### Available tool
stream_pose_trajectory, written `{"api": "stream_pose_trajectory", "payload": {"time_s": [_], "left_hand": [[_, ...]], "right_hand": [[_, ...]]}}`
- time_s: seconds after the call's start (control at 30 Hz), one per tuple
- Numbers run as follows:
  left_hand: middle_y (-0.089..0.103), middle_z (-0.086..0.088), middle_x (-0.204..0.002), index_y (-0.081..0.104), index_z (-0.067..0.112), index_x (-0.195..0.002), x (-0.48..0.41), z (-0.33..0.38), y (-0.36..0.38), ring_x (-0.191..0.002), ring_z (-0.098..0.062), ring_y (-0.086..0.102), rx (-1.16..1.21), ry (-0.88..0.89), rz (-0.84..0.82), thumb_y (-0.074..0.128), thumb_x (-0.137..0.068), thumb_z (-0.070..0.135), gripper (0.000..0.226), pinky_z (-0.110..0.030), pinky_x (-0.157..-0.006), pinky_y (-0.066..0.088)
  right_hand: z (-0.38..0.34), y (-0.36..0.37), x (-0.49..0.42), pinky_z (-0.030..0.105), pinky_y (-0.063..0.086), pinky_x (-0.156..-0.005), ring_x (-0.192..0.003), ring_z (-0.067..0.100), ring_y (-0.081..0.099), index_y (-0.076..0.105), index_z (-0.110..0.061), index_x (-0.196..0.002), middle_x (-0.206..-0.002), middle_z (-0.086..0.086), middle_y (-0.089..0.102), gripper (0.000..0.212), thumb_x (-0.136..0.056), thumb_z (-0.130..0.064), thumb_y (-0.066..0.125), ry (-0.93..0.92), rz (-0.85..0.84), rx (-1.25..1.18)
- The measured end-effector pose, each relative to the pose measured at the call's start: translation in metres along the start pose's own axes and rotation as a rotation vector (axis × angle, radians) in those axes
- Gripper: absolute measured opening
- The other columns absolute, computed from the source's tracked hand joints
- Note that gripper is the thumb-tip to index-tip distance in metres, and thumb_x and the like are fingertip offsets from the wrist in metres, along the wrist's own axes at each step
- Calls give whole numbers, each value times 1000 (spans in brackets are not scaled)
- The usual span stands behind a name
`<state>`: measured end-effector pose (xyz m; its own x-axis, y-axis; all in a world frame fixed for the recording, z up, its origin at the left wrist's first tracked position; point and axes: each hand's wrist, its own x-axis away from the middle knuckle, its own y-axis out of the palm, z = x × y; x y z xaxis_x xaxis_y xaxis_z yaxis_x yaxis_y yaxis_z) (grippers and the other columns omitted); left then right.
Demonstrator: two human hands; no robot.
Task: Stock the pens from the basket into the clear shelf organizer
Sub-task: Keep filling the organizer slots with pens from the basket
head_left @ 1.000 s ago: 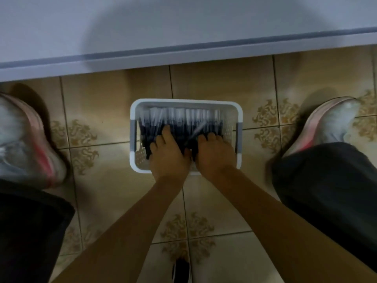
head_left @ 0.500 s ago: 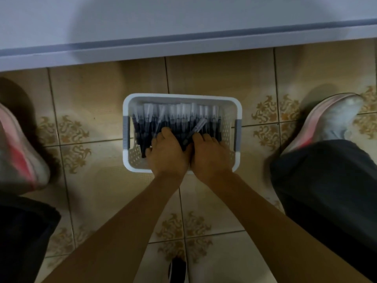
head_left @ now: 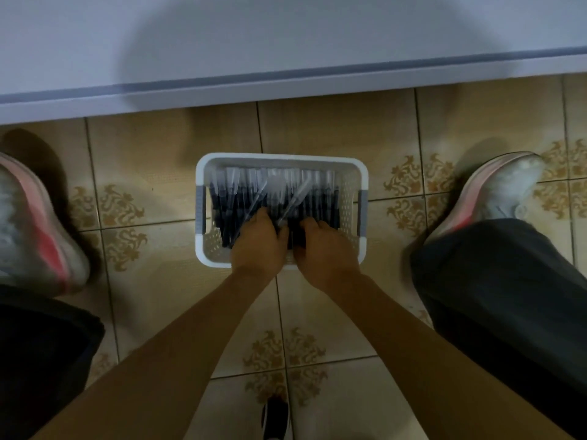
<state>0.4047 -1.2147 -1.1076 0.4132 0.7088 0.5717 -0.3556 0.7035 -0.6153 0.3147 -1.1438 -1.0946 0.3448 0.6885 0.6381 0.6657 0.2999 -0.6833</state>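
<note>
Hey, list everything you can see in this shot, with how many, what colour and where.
basket: one, white with grey handles, on the floor at centre.
pens: too many to count, dark barrels with clear caps, in the basket; a couple lie tilted across the rest.
floor tiles: several, beige with brown ornaments, under everything.
ledge: one, pale grey, across the top of the view.
small object: one, black and white, on the floor at the bottom edge; too cut off to identify.
shoes: two, white and pink, either side of the basket.
trouser legs: two, dark, at both lower edges.
left hand: fingers curled into the pens.
right hand: beside it, fingers curled into the pens.
</note>
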Motion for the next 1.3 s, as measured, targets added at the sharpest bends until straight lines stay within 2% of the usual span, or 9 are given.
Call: {"api": "stream_pose_trajectory", "payload": {"time_s": [0.13, 0.33, 0.47, 0.57, 0.7, 0.77, 0.87, 1.13, 1.3], "left_hand": [[57, -12, -87, 45, 2, -104, 10, 7, -15, -76, -25, 56, 74, -6, 1, 45, -99, 15, 14, -35, -64, 45], [51, -1, -79, 44, 8, -96, 11, 15, -26, -79, -22, 54, 165, -103, 18, 47, -98, 14, 7, -28, -65, 38], [60, -11, -102, 48, 3, -117, -3, 11, -17, -91, -24, 58, 101, -171, -33, 51, -97, 21, 28, -28, -70, 40], [61, -15, -116, 50, 3, -123, -9, 6, -8, -103, -30, 59, 25, -189, -47, 59, -93, 29, 40, -30, -73, 44], [63, -14, -113, 55, 5, -119, -13, 3, 0, -100, -30, 62, -51, -213, -10, 63, -89, 34, 42, -38, -75, 53], [65, -14, -108, 58, 5, -114, -15, 2, 5, -95, -30, 63, -50, -233, -18, 62, -88, 33, 39, -39, -73, 54], [66, -16, -102, 59, 3, -108, -19, 3, 7, -89, -30, 63, 17, -241, -71, 60, -88, 29, 33, -38, -70, 54], [66, -12, -105, 60, 4, -113, -23, -2, 4, -96, -29, 62, 158, -267, -101, 67, -85, 22, 35, -38, -80, 53], [68, -16, -96, 65, -2, -101, -25, 1, 3, -84, -27, 64, 307, -265, -134, 67, -83, 14, 24, -34, -73, 54]], "right_hand": [[1, -9, 13, 34, 49, -82, -105, 27, 58, 43, -9, -135, -123, 13, 55, 41, -97, -22, 49, 5, -30, -46], [1, -19, 21, 34, 48, -81, -106, 28, 57, 41, -15, -138, -124, 13, 54, 42, -98, -23, 48, -32, -26, -53], [-1, -11, 7, 38, 49, -88, -109, 31, 55, 42, -18, -139, -124, 15, 54, 44, -96, -23, 50, -61, -26, -50], [-1, -2, 0, 41, 48, -91, -111, 31, 54, 43, -17, -138, -126, 15, 52, 43, -96, -22, 49, -53, -55, -60], [7, 3, -1, 34, 47, -89, -109, 28, 54, 40, -19, -143, -126, 15, 51, 47, -96, -18, 48, -62, -88, -111], [10, 3, -1, 37, 48, -90, -109, 28, 54, 40, -20, -143, -125, 16, 52, 48, -96, -18, 48, -70, -98, -130], [13, 3, -2, 42, 48, -91, -110, 29, 54, 40, -21, -143, -124, 15, 54, 49, -95, -19, 49, -75, -102, -137], [15, 5, -1, 41, 50, -89, -105, 28, 57, 39, -23, -143, -119, 13, 57, 50, -95, -18, 50, -77, -71, -166], [18, 6, 1, 40, 51, -85, -101, 27, 59, 43, -24, -141, -112, 12, 61, 51, -92, -15, 53, -63, -55, -267]]}}
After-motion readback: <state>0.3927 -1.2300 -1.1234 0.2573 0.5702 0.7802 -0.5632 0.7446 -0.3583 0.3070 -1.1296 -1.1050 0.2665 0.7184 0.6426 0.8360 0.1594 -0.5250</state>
